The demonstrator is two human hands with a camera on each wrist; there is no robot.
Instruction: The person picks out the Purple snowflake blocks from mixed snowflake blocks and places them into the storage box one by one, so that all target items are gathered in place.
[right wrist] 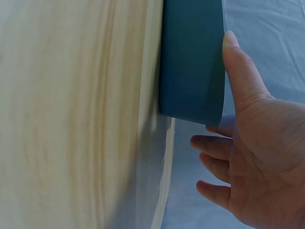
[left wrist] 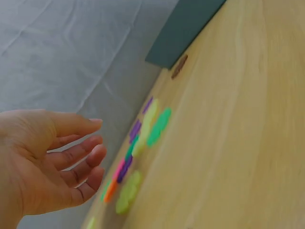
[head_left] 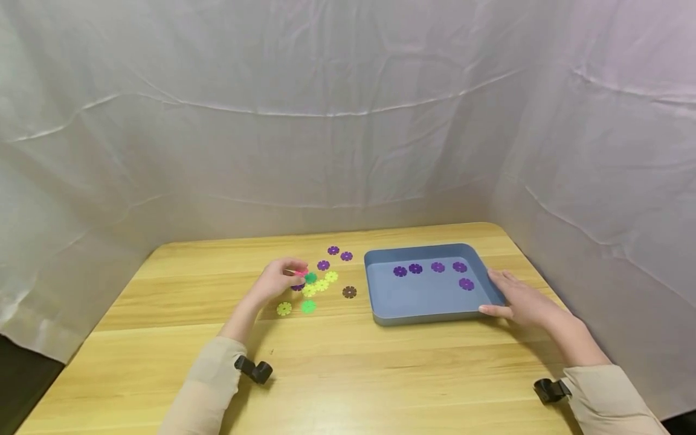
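My left hand (head_left: pixel 277 281) fingers hang loosely spread over the small flat plastic flower discs (head_left: pixel 315 284), where a careless sweep could scatter them, while my right hand (head_left: pixel 519 299) steadies the blue plastic tray (head_left: pixel 429 314).

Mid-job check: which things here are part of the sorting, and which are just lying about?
In play: left hand over the loose flower discs; right hand touching the blue tray; purple discs in the tray.
Lying about: wooden table; white cloth backdrop.
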